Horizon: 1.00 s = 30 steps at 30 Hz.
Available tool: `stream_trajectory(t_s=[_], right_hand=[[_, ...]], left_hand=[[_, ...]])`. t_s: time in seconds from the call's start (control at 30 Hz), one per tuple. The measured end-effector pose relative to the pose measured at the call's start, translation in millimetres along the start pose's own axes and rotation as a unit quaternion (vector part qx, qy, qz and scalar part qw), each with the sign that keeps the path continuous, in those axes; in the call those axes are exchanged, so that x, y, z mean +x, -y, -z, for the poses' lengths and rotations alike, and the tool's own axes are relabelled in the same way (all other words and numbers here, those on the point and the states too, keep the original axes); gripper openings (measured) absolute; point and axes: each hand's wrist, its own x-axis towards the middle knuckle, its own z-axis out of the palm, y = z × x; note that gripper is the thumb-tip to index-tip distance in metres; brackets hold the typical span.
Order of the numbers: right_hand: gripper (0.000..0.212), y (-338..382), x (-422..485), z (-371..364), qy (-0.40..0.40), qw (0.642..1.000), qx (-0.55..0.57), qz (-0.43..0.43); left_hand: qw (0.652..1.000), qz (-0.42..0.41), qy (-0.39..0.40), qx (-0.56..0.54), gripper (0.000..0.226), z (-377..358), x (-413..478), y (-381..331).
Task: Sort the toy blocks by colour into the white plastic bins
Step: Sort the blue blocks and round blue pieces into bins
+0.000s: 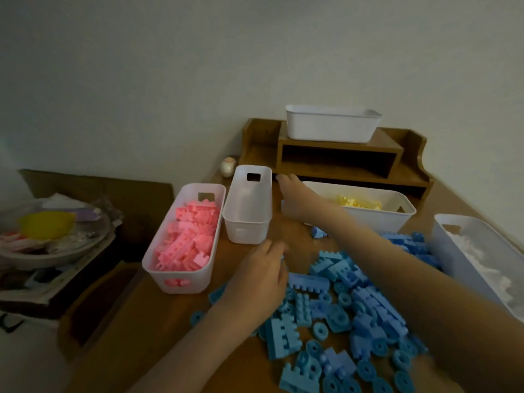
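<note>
1. Our right hand [297, 201] reaches far forward over the table [147, 330]. Its fingers [283, 180] are stretched out straight and lie close together.
2. Just left of those fingers stands the empty bin [246, 225]. Just right of them is the yellow bin [377, 222], which holds yellow blocks [357, 202]. Straight beyond the fingertips is the foot of the wooden shelf [340, 151].
3. Our left hand [261, 270] sits low on the table at the edge of the blue pile [363, 304], with its fingers [276, 251] curled downward.
4. A sliver of blue shows at those curled fingertips, so they may be pinching a block. The blur there keeps us from telling.
5. The blue pile spreads over the table to the right of the left fingers and nearer to us, and part of it lies under our right forearm.
6. A lone block [317, 232], also blue, lies apart from the pile. It is beyond the left fingers and on the near side of the right hand.
7. Left of the left fingers is the pink bin [198, 279], heaped with pink blocks [187, 239]. It stands just beside the empty bin.
8. Well to the right of both hands is the right bin [448, 245], with white blocks [476, 256] in it.
9. Beyond the right fingertips and higher up, the top bin [329, 129] rests on the shelf.
</note>
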Motion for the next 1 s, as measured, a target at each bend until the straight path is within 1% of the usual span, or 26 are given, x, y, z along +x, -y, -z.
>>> stream_trajectory(t_s=[0.1,0.13,0.23,0.27,0.33,0.4,0.47,0.57,0.77,0.83,0.93,1.0], right_hand=[[0.043,-6.6,46.7,-17.7,-0.035,0.998,-0.018,-0.045],[0.044,-10.3,56.7,-24.5,-0.031,0.997,-0.026,-0.062],[0.059,-20.3,72.1,-46.2,0.025,0.993,-0.030,-0.116],[0.063,-24.8,72.3,-54.1,0.031,0.990,-0.025,-0.133],[0.060,-35.4,71.3,-68.4,0.053,0.988,-0.023,-0.145],[0.051,-40.3,68.9,-77.2,0.064,0.987,-0.018,-0.143],[0.044,-40.4,65.3,-78.8,0.035,0.991,-0.015,-0.128],[0.043,-40.8,59.8,-79.3,-0.002,0.994,-0.034,-0.105],[0.037,-36.2,40.3,-77.8,-0.017,0.992,-0.097,-0.075],[0.038,-32.3,32.2,-73.9,0.003,0.994,-0.089,-0.067],[0.044,-24.9,13.1,-63.9,0.071,0.995,-0.060,-0.044],[0.040,-21.9,-2.7,-54.9,0.114,0.992,-0.047,-0.018]], left_hand=[[1.000,0.000,-0.005,0.028,0.024,-2.2,1.1,9.4],[0.999,0.006,-0.007,0.038,0.024,-2.8,2.0,12.5],[0.997,0.028,-0.009,0.074,0.025,-4.5,7.2,18.8],[0.996,0.033,-0.010,0.081,0.025,-5.2,8.4,19.5],[0.996,0.042,-0.010,0.080,0.024,-6.3,10.8,20.6],[0.996,0.048,-0.012,0.077,0.024,-6.3,11.8,23.0],[0.995,0.051,-0.014,0.080,0.022,-6.8,13.0,25.6],[0.995,0.052,-0.014,0.086,0.022,-8.1,13.2,27.6],[0.994,0.049,-0.005,0.093,0.020,-10.6,12.9,30.0],[0.994,0.046,-0.003,0.095,0.019,-10.1,13.0,30.0],[0.994,0.036,0.007,0.103,0.019,-8.4,11.0,28.0],[0.995,0.030,0.008,0.097,0.018,-6.3,9.1,26.6]])
